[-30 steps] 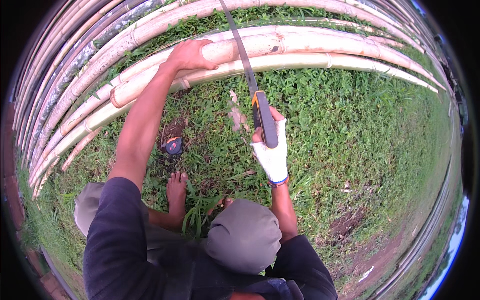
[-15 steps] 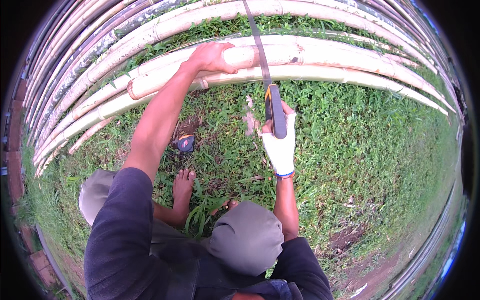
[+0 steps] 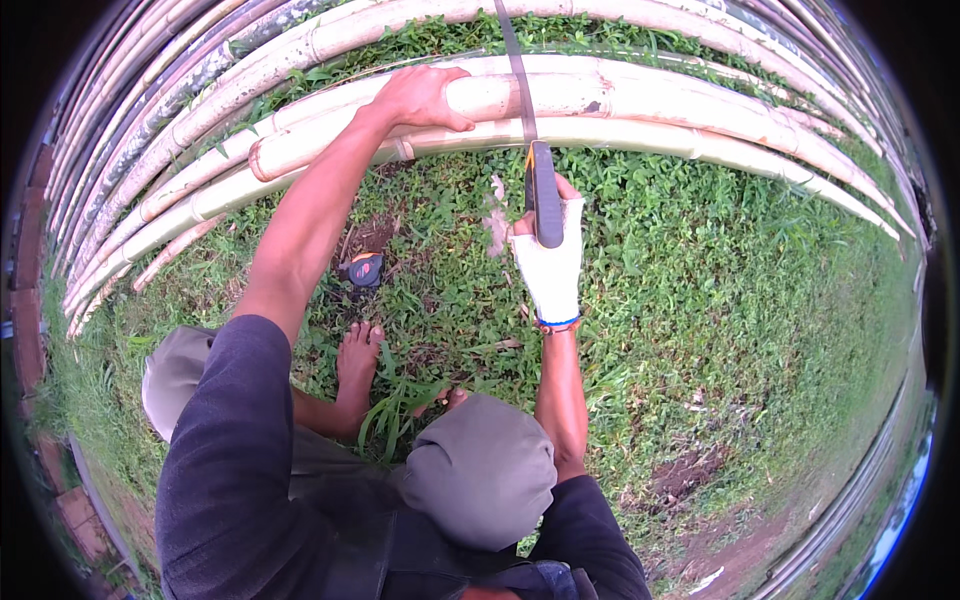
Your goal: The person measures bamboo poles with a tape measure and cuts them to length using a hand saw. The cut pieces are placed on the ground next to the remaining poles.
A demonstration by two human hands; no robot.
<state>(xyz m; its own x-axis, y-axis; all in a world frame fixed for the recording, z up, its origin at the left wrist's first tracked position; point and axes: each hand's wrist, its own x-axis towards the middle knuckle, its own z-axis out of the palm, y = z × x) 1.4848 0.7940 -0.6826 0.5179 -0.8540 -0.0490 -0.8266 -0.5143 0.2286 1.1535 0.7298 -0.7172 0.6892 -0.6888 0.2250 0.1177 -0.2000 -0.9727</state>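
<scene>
My bare left hand grips a thick pale bamboo pole from above, with the thumb on the near side and the fingertips hidden behind it. To the right of that hand, the blade of a hand saw crosses the pole. My right hand, in a white glove that leaves the fingertips bare, is closed around the saw's grey, black and orange handle. Thinner bamboo poles lie alongside the thick one. Whether the blade has cut into the bamboo cannot be made out.
A dark tape measure with orange trim lies on the grass near my bare foot. Many long bamboo poles stretch across the far side. Low green plants cover the ground, with bare soil patches at the right.
My right hand and the saw have moved slightly forward, away from me. My left hand keeps its hold on the pole. The whole view has shifted a little.
</scene>
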